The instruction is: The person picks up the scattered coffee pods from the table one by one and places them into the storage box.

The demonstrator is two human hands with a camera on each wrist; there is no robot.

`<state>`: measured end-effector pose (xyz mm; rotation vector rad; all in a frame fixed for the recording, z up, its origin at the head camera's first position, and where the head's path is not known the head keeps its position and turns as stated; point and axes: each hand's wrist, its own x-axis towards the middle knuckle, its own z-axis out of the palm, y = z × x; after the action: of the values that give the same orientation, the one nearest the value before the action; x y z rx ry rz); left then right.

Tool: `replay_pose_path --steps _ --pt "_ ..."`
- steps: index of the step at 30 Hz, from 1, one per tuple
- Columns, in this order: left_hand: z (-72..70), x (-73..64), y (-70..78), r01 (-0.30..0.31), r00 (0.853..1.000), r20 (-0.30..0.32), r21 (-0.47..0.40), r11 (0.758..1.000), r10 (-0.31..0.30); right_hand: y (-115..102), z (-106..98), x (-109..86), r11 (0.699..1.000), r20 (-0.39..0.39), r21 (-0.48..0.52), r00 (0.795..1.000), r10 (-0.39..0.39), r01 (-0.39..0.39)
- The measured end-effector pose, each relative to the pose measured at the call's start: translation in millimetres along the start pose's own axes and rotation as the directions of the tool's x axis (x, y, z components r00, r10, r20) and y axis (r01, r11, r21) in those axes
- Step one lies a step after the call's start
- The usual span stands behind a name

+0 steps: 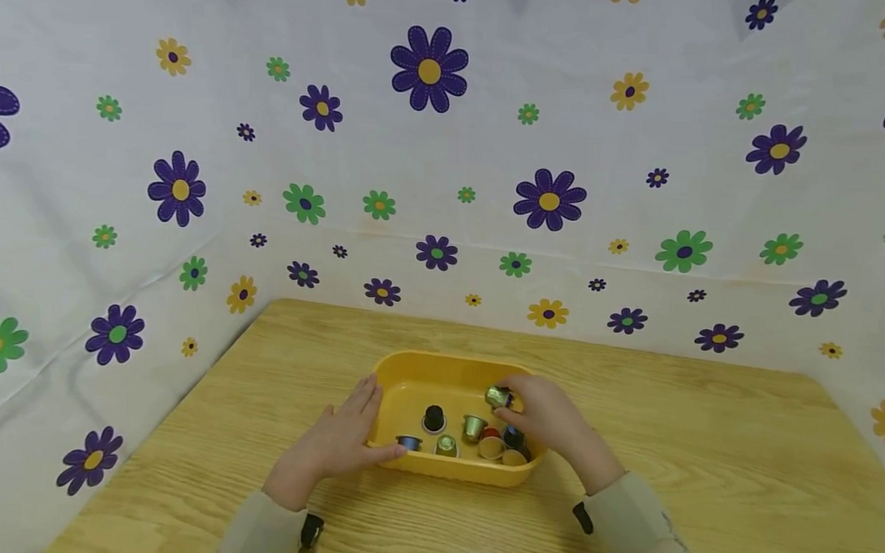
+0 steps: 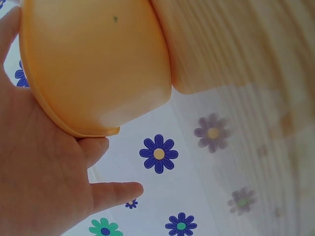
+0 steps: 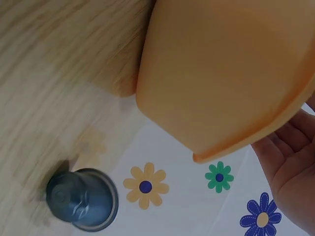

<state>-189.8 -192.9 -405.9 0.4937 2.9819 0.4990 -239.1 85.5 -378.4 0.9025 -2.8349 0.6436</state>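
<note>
My left hand (image 1: 332, 442) lies against the left end of a yellow plastic bin (image 1: 440, 468), its fingers straight along the rim and its thumb at the front edge. Over the bin's right end, my right hand (image 1: 555, 416) reaches inside and pinches a shiny green-gold coffee capsule (image 1: 498, 396) between thumb and fingers. Several more capsules lie on the bin floor, among them a black capsule (image 1: 433, 418), a pale gold-green capsule (image 1: 474, 428) and a blue capsule (image 1: 408, 443). The bin wall hides my right fingertips in the right wrist view.
A blue-grey capsule (image 3: 83, 199) lies on the wooden table outside the bin in the right wrist view. Behind and beside the table (image 1: 703, 457) hangs a white cloth (image 1: 487, 145) with printed flowers.
</note>
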Motion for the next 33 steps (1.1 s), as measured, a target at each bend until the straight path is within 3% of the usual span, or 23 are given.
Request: replay_pose_path --steps 7,16,33 --pt "3.5 2.7 0.4 -0.006 1.000 0.002 -0.002 1.000 0.006 -1 7 11.5 1.000 0.023 0.009 1.000 0.018 -0.019" --pt "4.9 2.4 0.7 -0.006 1.000 0.012 0.007 1.000 0.006 -3 12 18.7 1.000 0.005 0.002 1.000 -0.012 0.012" --pt "-0.5 -1.2 -2.1 -0.002 1.000 0.008 0.013 1.000 0.002 -5 7 9.9 1.000 0.010 -0.013 1.000 -0.015 0.015"
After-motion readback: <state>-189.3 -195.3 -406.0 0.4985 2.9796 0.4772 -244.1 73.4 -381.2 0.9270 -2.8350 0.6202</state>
